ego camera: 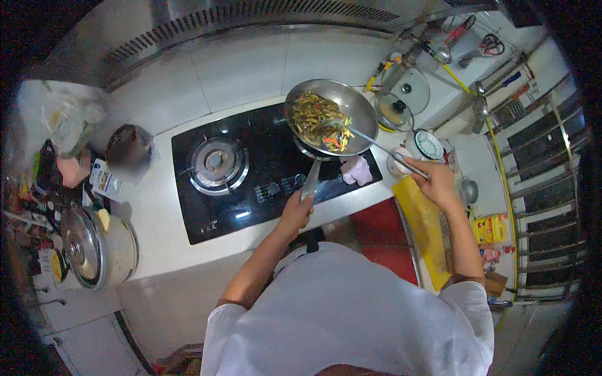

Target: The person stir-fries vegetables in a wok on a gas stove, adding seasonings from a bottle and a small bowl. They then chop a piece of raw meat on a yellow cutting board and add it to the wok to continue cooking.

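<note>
My left hand (pixel 297 214) grips the metal handle of a steel wok (pixel 361 108), which is over the right burner of a black glass gas hob (pixel 225 122). Sliced food (pixel 314 113) in browns, with red and yellow-green pieces, fills the left and front of the wok. In my right hand (pixel 435 183) is a long-handled metal cooking utensil (pixel 383 148). Its head sits among the food, partly hidden, so I cannot tell its exact kind. A crumpled pale pink cloth (pixel 356 170) lies on the hob, right of the wok handle.
A lidded pot (pixel 117 249) stands on the left counter. The left burner (pixel 215 160) has nothing on it. Glass-lidded cookware (pixel 394 113) stands right of the wok. A yellow board or mat (pixel 421 225) lies under my right forearm, and a yellow bottle (pixel 489 229) is beyond it.
</note>
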The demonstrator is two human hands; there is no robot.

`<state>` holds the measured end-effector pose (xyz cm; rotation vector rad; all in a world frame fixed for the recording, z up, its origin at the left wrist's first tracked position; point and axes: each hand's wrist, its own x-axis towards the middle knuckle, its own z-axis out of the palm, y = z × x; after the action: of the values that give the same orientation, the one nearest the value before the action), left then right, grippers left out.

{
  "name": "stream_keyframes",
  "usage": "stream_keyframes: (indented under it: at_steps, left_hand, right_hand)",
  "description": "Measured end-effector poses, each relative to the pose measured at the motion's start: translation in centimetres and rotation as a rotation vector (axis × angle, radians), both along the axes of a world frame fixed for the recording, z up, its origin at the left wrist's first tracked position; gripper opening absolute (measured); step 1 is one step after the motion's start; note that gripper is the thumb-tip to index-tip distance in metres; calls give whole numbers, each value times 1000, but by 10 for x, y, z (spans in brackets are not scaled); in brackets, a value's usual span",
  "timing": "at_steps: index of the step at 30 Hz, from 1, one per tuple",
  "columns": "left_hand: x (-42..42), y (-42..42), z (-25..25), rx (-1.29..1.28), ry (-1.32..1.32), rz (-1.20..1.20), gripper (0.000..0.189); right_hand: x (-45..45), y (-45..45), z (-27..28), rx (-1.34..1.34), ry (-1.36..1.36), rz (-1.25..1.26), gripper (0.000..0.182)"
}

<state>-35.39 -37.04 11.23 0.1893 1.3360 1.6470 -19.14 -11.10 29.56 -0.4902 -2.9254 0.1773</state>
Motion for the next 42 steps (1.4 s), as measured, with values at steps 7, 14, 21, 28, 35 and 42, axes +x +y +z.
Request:
stream_keyframes:
  at_steps: [7, 14, 21, 28, 35, 42]
  left_hand:
    - [15, 15, -13, 16, -9, 50, 28]
    - [18, 18, -15, -25, 2, 72, 25]
    - [20, 18, -8, -67, -35, 98, 23]
    - [25, 16, -5, 1, -59, 83, 21]
    - [18, 13, -9, -82, -22, 66, 23]
    - [15, 15, -8, -55, -55, 20, 25]
  right_hand:
    - [-27, -2, -28, 184, -147, 61, 47]
    - [-69, 0, -25, 440, -38, 241, 52]
    - [-79, 32, -30, 172, -117, -57, 46]
    - [-10, 13, -34, 65, -255, -166, 48]
    - [-2, -2, 41, 19, -174, -130, 51]
    - [-3, -4, 35, 61, -299, -235, 50]
